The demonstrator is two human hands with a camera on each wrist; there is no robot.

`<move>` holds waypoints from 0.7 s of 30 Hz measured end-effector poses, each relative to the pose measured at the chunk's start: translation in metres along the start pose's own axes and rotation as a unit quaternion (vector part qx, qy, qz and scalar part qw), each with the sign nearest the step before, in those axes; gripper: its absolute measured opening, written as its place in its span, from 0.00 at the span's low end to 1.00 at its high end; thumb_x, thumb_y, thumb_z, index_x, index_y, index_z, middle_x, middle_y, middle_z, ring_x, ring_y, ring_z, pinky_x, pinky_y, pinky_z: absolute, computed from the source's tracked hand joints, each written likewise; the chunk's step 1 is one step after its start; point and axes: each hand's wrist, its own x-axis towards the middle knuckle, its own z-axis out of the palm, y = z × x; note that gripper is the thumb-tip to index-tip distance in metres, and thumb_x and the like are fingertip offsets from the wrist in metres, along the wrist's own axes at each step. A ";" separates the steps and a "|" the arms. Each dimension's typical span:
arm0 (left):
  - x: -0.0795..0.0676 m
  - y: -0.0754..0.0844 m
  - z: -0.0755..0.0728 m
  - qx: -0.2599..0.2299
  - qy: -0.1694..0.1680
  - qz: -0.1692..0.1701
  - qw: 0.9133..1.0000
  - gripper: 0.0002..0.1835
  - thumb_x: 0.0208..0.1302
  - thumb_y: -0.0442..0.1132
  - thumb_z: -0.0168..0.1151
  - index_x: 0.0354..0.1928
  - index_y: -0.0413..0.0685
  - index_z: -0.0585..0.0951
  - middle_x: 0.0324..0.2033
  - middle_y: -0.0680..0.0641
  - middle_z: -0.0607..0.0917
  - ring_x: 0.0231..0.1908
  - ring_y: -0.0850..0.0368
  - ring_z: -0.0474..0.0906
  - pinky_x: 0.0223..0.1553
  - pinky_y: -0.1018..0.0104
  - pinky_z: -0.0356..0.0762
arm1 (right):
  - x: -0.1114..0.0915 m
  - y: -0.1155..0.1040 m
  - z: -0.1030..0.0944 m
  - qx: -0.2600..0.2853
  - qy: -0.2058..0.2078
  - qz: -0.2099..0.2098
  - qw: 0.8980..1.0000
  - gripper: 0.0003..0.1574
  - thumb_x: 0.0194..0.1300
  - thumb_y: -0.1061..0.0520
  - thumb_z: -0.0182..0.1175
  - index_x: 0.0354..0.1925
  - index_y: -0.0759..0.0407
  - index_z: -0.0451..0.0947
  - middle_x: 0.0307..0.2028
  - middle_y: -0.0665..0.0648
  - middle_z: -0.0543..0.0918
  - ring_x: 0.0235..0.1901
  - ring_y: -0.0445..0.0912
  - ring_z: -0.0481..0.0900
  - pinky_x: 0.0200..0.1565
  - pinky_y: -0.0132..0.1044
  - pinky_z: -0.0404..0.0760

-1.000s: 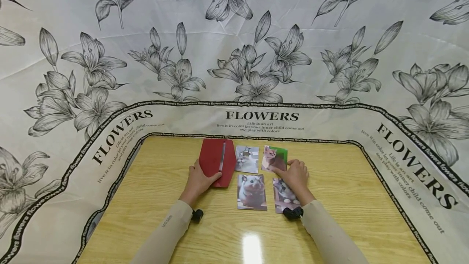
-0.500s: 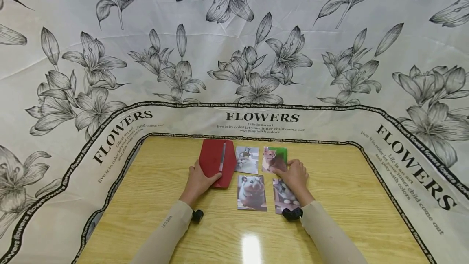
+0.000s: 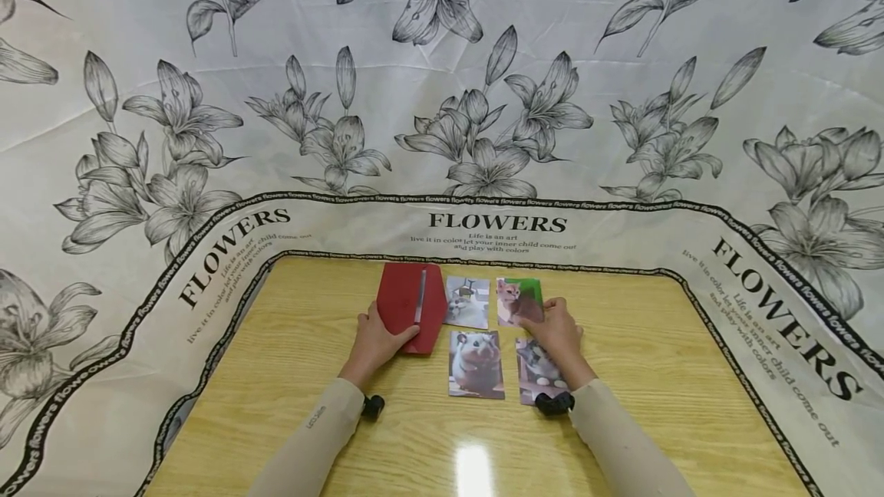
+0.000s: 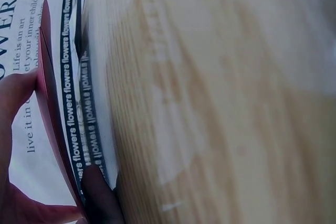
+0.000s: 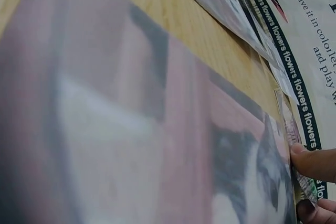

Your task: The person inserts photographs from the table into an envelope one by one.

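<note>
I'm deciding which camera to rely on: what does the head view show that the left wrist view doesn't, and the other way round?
Only the head view: the right hand on the cat photo, three more photos, and the grey strip on the envelope.

Only the left wrist view: the envelope nearly edge-on, with what looks like a shadowed finger on its table side.

Both: the left hand gripping the envelope, the table, and the printed cloth.
</note>
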 end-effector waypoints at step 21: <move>0.000 -0.001 0.001 0.002 0.001 -0.003 1.000 0.64 0.61 0.64 0.77 0.83 0.33 0.53 0.61 0.28 0.70 0.56 0.36 0.77 0.60 0.40 0.80 | 0.012 0.007 -0.017 0.083 -0.050 0.037 0.995 0.28 0.77 0.53 0.65 0.65 0.71 0.78 0.54 0.73 0.87 0.51 0.64 0.87 0.44 0.47 0.83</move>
